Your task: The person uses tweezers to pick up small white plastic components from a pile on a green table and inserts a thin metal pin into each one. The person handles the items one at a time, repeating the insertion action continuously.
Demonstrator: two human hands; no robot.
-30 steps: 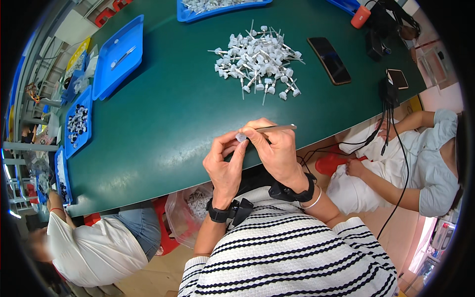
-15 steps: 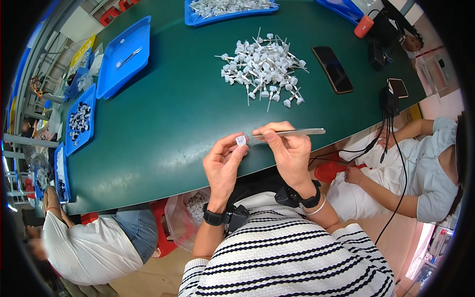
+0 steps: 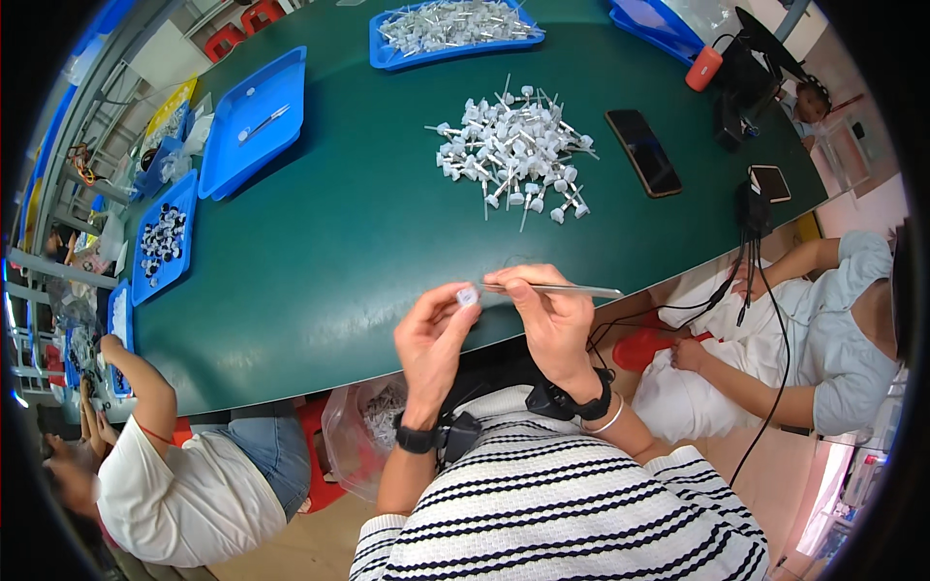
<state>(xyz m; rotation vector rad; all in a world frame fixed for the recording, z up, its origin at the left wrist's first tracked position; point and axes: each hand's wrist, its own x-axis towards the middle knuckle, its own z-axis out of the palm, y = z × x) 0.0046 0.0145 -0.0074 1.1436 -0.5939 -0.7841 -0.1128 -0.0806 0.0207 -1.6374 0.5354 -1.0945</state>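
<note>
Between the thumb and fingers of my left hand (image 3: 429,339) is a small white plastic piece (image 3: 467,296) with a rounded, squarish face. My right hand (image 3: 554,324) grips a pair of metal tweezers (image 3: 591,290), lying nearly level, with the tips pointing left toward the white piece. Whether the tips touch it is too small to tell. Both hands are above the table's near edge. Farther off lies a loose pile of white-headed parts with thin stems (image 3: 513,145).
The green table (image 3: 339,242) carries a blue tray of similar parts (image 3: 455,64) at the back. On the left are a blue tray with tweezers (image 3: 291,97) and one with black-and-white pieces (image 3: 160,242). A phone (image 3: 644,153) lies right. People sit at both sides; cables (image 3: 751,261) hang right.
Both hands have shifted slightly down in the picture, still holding the white piece and tweezers. The tweezers' back end has dipped. The person at left has stretched an arm toward the table.
</note>
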